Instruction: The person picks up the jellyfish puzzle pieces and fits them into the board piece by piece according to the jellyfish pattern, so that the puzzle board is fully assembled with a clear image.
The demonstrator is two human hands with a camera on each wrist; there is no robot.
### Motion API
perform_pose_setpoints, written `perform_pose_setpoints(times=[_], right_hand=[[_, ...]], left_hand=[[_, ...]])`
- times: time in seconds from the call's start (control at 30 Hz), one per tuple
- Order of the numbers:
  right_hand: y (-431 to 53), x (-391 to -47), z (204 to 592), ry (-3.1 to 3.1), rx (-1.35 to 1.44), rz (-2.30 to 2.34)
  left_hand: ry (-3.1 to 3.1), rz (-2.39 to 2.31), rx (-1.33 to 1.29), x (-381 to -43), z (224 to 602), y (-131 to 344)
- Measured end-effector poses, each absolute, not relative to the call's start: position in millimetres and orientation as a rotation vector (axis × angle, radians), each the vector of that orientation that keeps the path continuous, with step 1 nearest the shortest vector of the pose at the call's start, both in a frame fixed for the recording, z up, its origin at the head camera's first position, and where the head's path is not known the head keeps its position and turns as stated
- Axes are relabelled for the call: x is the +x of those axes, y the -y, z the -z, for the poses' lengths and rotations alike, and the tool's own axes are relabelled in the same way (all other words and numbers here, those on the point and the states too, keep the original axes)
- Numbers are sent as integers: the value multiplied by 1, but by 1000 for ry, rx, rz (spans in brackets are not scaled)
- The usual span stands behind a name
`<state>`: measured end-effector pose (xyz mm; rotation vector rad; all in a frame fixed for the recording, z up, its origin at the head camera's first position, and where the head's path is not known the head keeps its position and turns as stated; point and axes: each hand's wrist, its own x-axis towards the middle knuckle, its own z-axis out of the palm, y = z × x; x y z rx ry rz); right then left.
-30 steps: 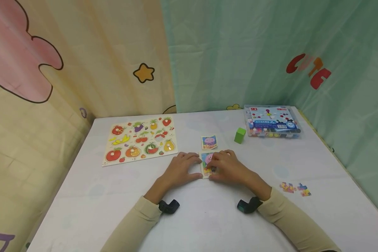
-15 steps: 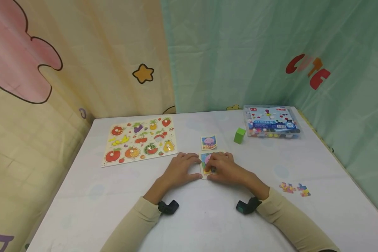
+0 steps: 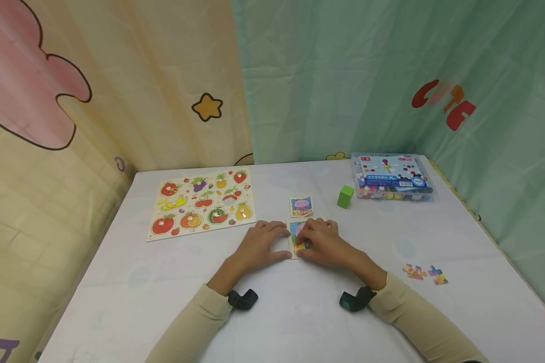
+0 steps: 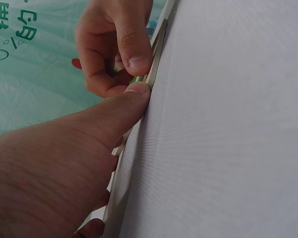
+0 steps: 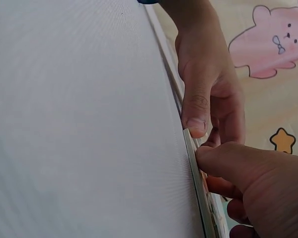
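left hand (image 3: 260, 245) spread wide by the puzzle board (image 3: 294, 230), right hand (image 3: 327, 244) curled over it, can't tell if gripping; curtain (image 3: 309, 91) says "cute"

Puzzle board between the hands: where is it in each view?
Head: puzzle board just below centre, partly covered by the right hand.
Left wrist: puzzle board edge-on, upper middle.
Right wrist: puzzle board edge-on, lower right of centre.
Shared landmark: right hand, in all three views.

A green block (image 3: 345, 197) stands near a plastic box (image 3: 392, 177).
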<state>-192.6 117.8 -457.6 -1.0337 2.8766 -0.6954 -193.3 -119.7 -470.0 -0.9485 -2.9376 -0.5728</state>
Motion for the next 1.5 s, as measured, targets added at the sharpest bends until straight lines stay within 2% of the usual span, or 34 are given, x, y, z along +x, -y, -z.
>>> perform_pose_setpoints(times=[0.37, 0.7, 1.0, 1.3, 1.5], right_hand=[[-116, -198, 460, -2807, -1023, 815], [-124, -199, 455, -2589, -1330, 1056], [-129, -201, 451, -2509, -1048, 1172], [-125, -202, 454, -2547, -1145, 1116], [-124, -200, 456, -2799, -1043, 935]], left_hand=[[2918, 584, -946, -192, 470, 121], [2905, 579, -956, -193, 469, 121], [2936, 567, -952, -193, 470, 120], [2928, 551, -957, -193, 470, 121], [2922, 543, -965, -193, 469, 120]])
